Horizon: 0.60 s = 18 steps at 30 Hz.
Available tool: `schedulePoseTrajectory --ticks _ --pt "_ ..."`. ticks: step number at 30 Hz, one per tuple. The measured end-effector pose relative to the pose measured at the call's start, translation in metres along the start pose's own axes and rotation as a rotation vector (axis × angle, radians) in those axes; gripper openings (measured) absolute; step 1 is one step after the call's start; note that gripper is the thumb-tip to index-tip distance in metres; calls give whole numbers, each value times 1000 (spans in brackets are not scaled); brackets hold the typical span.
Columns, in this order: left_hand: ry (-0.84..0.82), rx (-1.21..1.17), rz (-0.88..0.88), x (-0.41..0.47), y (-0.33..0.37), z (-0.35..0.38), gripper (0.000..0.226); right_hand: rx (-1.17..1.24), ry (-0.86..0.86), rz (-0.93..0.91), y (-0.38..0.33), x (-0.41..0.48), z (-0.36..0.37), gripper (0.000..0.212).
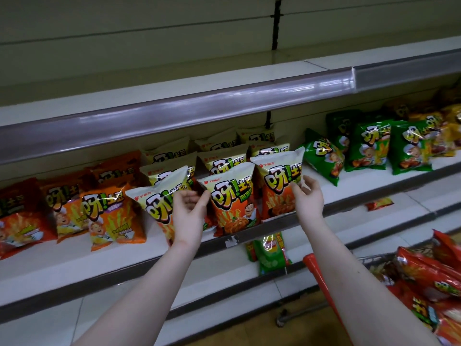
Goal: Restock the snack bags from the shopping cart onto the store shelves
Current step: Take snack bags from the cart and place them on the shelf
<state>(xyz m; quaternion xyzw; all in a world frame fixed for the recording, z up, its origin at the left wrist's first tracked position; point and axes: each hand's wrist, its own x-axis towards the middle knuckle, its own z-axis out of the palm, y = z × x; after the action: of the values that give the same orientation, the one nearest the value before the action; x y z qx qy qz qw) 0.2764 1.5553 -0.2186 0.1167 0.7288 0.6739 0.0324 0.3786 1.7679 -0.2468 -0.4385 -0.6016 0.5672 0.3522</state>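
On the shelf [74, 255], two snack bags [230, 196] stand between the fingers [188, 197].

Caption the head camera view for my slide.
Left hand and right hand at white-topped snack bags on the shelf, cart alongside.
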Motion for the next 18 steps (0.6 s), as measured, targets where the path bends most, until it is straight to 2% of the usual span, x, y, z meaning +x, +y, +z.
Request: schedulePoseTrajectory --ticks 11,18 --pt "-455 -157 0 -59 30 91 23 83 124 -122 -18 -55 -78 43" --pt "-813 -199 20 -126 49 134 20 87 332 -94 -3 -116 -151 33"
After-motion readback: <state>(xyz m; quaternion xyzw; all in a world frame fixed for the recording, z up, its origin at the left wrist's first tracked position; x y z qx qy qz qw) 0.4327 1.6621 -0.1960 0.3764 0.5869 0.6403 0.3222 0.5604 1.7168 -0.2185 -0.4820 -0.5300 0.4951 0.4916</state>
